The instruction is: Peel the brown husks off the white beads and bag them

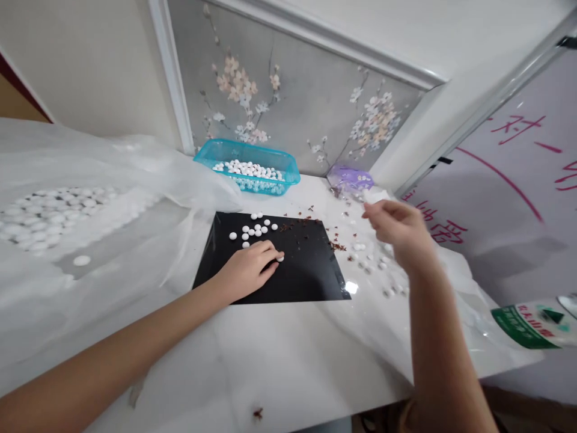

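My left hand point(253, 269) rests on a black mat point(311, 279), its fingertips closed on a small white ball point(280, 259). Several more white balls point(258, 230) lie loose on the mat just beyond that hand. Small reddish-brown star-shaped bits point(306, 219) are scattered over the mat's far right part and onto the table beside it. Raised above the table to the right of the mat, my right hand point(399, 231) has its thumb and fingers pinched together. Whatever may be between those fingertips is too small and blurred to make out.
A blue basket point(292, 170) of white balls stands against the wall. On the left, a large clear plastic bag point(135, 276) holds many white balls. A purple packet point(350, 178) lies at the back right, with more balls point(369, 258) under clear plastic nearby. A whiteboard point(509, 180) leans at right.
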`<move>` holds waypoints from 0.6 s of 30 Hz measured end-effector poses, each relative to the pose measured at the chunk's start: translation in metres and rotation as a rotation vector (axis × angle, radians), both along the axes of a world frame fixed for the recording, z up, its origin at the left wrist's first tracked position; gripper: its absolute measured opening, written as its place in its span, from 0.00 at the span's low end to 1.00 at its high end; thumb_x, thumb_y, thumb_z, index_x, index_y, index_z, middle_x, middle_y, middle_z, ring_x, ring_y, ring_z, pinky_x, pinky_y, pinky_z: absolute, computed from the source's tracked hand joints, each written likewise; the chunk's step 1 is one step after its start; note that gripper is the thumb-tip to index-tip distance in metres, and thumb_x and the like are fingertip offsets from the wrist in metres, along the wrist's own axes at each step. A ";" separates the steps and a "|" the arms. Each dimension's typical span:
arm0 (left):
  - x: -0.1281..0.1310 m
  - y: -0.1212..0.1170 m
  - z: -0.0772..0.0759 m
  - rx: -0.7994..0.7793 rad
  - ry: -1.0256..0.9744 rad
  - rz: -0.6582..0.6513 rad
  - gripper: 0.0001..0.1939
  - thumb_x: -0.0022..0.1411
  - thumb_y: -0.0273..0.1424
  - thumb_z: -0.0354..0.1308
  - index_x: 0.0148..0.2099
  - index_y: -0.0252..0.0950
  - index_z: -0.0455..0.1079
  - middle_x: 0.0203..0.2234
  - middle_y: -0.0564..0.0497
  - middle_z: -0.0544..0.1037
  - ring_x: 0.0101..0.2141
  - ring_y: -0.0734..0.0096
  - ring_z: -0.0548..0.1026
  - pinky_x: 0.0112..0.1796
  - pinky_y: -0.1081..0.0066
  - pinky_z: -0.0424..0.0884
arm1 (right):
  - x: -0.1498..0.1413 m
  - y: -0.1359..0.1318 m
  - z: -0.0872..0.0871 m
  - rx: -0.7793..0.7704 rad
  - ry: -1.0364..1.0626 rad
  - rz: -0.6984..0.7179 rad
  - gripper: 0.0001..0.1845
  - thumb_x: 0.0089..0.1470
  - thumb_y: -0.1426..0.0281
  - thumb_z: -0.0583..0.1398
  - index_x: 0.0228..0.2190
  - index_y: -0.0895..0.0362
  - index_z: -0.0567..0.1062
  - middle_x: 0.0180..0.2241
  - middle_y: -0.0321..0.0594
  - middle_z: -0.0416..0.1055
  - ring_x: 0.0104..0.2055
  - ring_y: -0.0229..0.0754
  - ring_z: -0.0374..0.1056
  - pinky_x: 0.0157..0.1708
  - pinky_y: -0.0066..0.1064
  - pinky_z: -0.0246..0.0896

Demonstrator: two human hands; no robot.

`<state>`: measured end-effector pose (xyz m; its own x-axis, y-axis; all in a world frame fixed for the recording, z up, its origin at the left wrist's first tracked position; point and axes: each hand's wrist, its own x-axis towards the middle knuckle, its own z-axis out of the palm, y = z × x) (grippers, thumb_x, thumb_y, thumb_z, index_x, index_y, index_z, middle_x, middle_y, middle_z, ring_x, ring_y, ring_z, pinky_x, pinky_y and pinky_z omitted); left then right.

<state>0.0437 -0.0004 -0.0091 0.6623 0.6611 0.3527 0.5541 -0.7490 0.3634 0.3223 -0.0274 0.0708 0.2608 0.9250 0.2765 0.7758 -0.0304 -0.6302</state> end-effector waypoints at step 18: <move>-0.002 -0.003 0.010 0.095 0.251 0.514 0.12 0.60 0.33 0.46 0.46 0.36 0.62 0.34 0.49 0.73 0.29 0.67 0.74 0.20 0.73 0.57 | 0.004 0.018 -0.064 -0.277 -0.353 0.054 0.12 0.49 0.62 0.53 0.26 0.55 0.74 0.22 0.40 0.71 0.24 0.42 0.64 0.25 0.31 0.52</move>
